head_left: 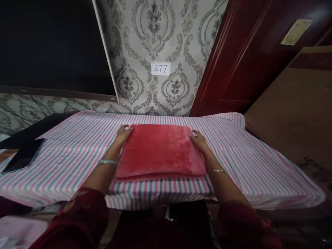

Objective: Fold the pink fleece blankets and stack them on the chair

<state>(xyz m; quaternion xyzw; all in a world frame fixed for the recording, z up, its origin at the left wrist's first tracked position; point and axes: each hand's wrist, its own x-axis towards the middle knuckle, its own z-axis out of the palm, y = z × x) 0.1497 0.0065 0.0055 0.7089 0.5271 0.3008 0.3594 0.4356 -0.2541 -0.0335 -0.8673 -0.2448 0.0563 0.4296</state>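
Observation:
A red plush cloth (pixel 158 150), folded into a flat rectangle, lies on the striped tablecloth (pixel 90 148). Its near edge shows more than one layer. My left hand (pixel 124 134) grips its far left corner, thumb on top and the other fingers partly hidden at the edge. At the far right corner, my right hand (pixel 198 139) holds the cloth in the same way, with some fingers out of sight. Both forearms stretch forward along the sides of the cloth.
A dark phone or tablet (pixel 24 155) lies at the table's left end. Behind stand a large black screen (pixel 52 48) and a patterned wall with a paper marked 277 (pixel 160 68). At right are a dark red door (pixel 249 45) and a large cardboard box (pixel 295 107).

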